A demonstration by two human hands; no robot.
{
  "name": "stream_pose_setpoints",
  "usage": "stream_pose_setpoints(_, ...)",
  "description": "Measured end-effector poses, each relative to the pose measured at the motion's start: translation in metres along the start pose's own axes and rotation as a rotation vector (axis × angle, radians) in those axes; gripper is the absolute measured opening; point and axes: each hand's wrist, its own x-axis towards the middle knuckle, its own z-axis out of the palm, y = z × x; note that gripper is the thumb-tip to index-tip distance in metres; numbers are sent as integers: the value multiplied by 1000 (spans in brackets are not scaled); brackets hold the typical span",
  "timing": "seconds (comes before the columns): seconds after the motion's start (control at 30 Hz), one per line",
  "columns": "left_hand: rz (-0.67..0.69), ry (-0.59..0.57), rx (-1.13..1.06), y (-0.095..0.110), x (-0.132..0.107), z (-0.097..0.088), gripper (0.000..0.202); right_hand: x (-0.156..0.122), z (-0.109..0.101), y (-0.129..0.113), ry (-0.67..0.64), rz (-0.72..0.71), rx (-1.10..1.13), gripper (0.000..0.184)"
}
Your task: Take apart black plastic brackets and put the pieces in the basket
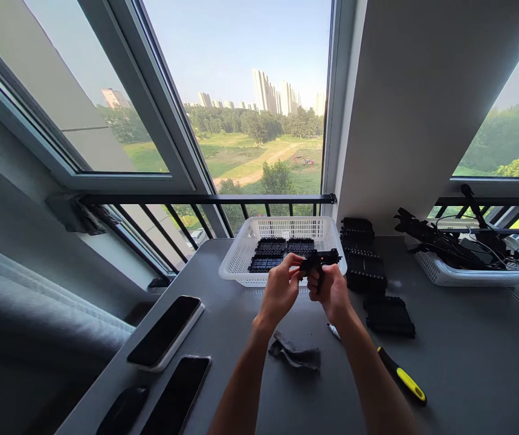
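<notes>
Both my hands hold one black plastic part (316, 261) up over the front edge of a white perforated basket (236, 260). My left hand (281, 289) pinches its left end with bent fingers. Closed around its right side is my right hand (332, 291), thumb on top. What exactly the part is cannot be made out. Inside the basket lie several flat black ribbed plastic pieces (266, 248). Similar black pieces (364, 266) are stacked right of the basket, and a single one (390, 315) lies nearer me. Below my hands a crumpled dark grey cloth (296, 353) rests on the table.
A yellow-and-black handled tool (404, 377) lies beside my right forearm. Two phones (168, 332) and a dark rounded object (124, 411) are at the left. Back right, another white basket (458, 275) holds black parts and cables. A railing (205, 199) runs behind the table.
</notes>
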Motion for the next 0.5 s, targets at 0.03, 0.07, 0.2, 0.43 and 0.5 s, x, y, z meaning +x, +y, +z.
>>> stream_pose_setpoints(0.03, -2, 3, -3, 0, 0, 0, 18, -1, 1, 0, -13, -10, -33, 28)
stream_pose_setpoints(0.07, -9, 16, -2, 0, 0, 0, 17, -1, 1, 0, -25, -28, -63, 30)
stream_pose_setpoints(0.2, -78, 114, 5, -1, 1, -3, 16, -6, 0, -5, -15, -126, -153, 32)
stream_pose_setpoints(0.43, -101, 231, -314, -12, 9, -8, 33, 1, -27, -19, 309, -337, -236, 32)
stream_pose_setpoints(0.5, -77, 185, -452, -11, 9, -8, 38, 4, -31, -22, 278, -236, -254, 34)
